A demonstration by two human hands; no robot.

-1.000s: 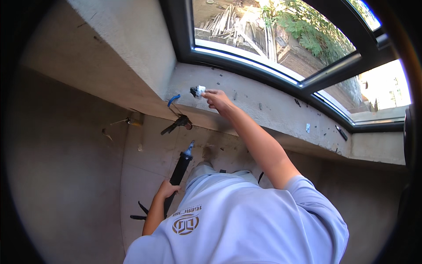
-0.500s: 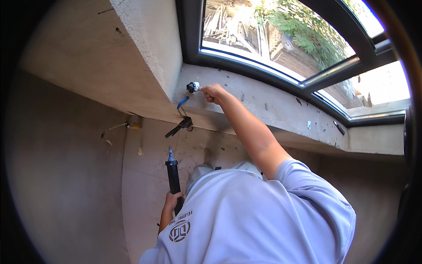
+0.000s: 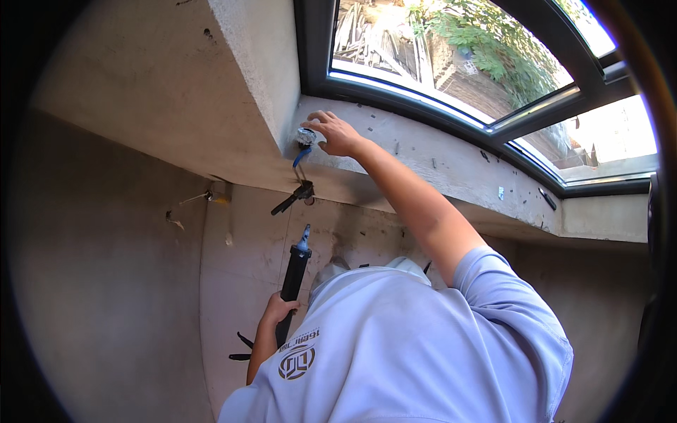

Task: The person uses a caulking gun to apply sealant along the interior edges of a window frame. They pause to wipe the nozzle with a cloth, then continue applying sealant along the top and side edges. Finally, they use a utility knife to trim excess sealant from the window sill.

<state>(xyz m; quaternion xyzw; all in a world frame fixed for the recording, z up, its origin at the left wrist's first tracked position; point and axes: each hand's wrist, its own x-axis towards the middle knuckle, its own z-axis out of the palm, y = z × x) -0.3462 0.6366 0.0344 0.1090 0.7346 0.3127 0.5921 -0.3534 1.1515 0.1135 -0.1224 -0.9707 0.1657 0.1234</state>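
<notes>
My left hand (image 3: 280,309) is closed around the black barrel of a caulking gun (image 3: 293,276), low beside my body. Its bluish nozzle (image 3: 304,238) points up and away from me. My right hand (image 3: 336,132) reaches over the windowsill (image 3: 423,158) with its fingers apart. The fingertips are at a small crumpled white-and-black wad (image 3: 305,137) near the left end of the sill; they appear to touch its edge. Just below the wad is a black tool (image 3: 303,192) with a thin metal rod and a blue end.
A dark window frame (image 3: 416,109) borders the sill. Dark scraps and a black-handled item (image 3: 548,199) lie along it. A concrete wall (image 3: 169,92) juts out at left. On the floor near the left corner lies a small yellowish tool (image 3: 220,197).
My right hand has gone from fingers pinched at the wad to fingers spread beside it. The wad sits slightly further left and is turned. The caulking gun has tilted to the right.
</notes>
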